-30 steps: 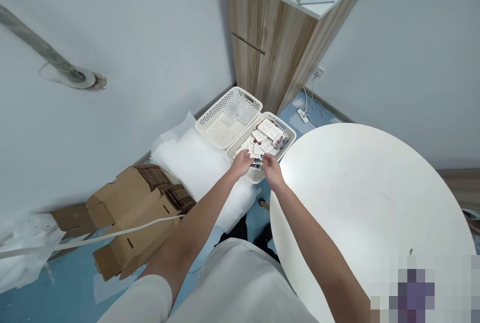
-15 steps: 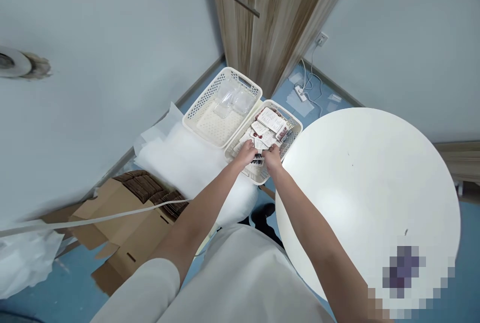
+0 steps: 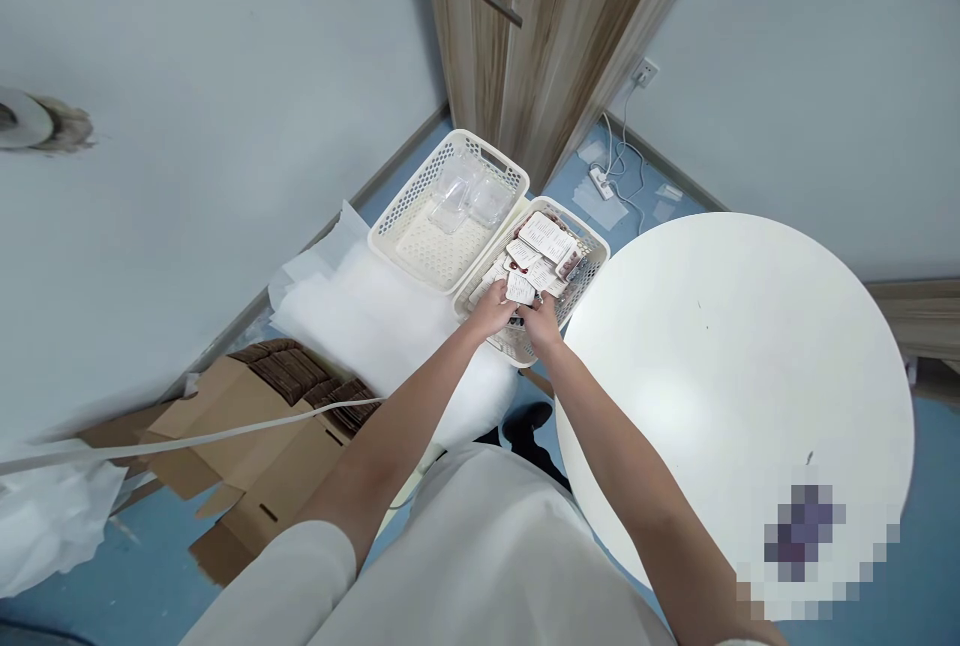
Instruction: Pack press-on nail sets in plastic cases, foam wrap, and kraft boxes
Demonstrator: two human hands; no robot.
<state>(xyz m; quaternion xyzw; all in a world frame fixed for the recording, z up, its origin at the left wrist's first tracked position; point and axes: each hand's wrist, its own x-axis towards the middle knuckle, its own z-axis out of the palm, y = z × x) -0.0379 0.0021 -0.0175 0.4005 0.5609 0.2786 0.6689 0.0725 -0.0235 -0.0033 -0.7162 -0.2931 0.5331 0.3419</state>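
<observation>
Both hands reach over a cream perforated plastic basket (image 3: pixel 581 298) filled with small packs bearing white printed cards (image 3: pixel 546 237); some show dark red, rounded pieces. My left hand (image 3: pixel 491 312) is closed on the left edge of one white printed card (image 3: pixel 520 288). The fingers of my right hand (image 3: pixel 541 322) pinch the same card from the right. Just below it, between the hands, dark pieces show, partly hidden by the fingers. Left of this basket stands a second cream basket (image 3: pixel 409 248) with clear plastic boxes (image 3: pixel 459 204) inside.
A round white table (image 3: pixel 750 346) stands close on the right, with a blurred patch near its front. White padding (image 3: pixel 367 316) and flattened cardboard boxes (image 3: pixel 255 426) lie to the left. Behind the baskets rises a wooden cabinet (image 3: pixel 517 66); a power strip (image 3: pixel 600 182) with cables lies beside it.
The printed card between my hands has come up into view, tilted face up, covering most of the dark pieces seen before. My hands stay over the same basket.
</observation>
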